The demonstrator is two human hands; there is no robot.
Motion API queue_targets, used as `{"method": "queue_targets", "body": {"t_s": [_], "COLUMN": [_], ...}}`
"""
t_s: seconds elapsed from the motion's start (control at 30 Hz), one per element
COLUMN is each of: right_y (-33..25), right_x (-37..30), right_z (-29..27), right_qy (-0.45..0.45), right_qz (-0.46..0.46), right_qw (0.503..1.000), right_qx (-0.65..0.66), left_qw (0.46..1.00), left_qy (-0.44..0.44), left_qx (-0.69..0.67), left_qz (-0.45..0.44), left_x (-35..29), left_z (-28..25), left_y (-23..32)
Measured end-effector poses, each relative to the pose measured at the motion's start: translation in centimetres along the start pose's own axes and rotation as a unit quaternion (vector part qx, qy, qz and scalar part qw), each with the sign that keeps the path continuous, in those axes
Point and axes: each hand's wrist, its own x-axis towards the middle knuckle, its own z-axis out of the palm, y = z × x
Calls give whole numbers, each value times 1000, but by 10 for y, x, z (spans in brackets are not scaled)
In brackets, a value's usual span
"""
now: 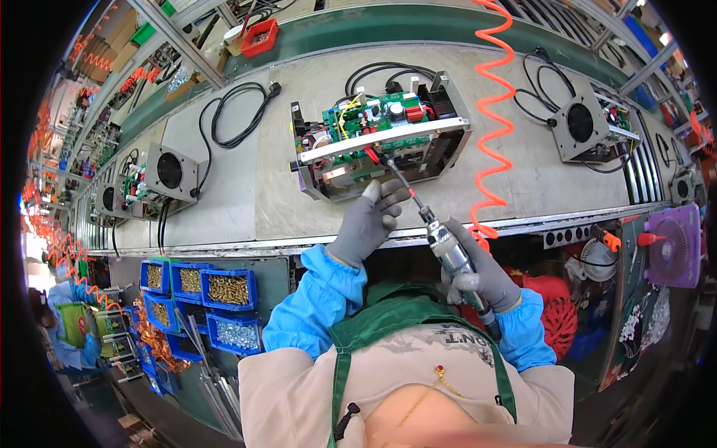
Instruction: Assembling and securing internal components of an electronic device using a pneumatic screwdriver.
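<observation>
My right hand [485, 276], in a grey glove, is wrapped round a pneumatic screwdriver [451, 252]. Its long thin bit slants up and left, and the tip reaches the front of an electronics unit [388, 138], by a small red part [371, 154]. The unit has an open metal frame, green circuit boards, coloured wires and a pale bar across its near side. Just left of the bit is my left hand [362, 228], also gloved, its fingers bent but apart. I see nothing held in it. Whether the tip sits in a screw is too small to tell.
An orange coiled hose [489, 142] hangs right of the unit. Similar units with fans stand on the line at left [172, 172] and right [586, 123], with black cables. Blue bins [228, 288] of screws are lower left; a purple fan [672, 246] is at far right.
</observation>
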Motion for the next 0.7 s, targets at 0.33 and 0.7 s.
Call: {"method": "queue_targets", "body": {"t_s": [0.33, 0.7], "right_y": [32, -37], "right_x": [2, 99], "right_z": [-82, -154], "right_qy": [24, 289], "right_qz": [49, -146], "right_qw": [957, 736], "right_qx": [-284, -594], "left_qw": [960, 786], "left_qy": [197, 399], "left_qx": [158, 264], "left_qz": [123, 392], "left_x": [-4, -52], "left_z": [-45, -102], "left_y": [-29, 105]}}
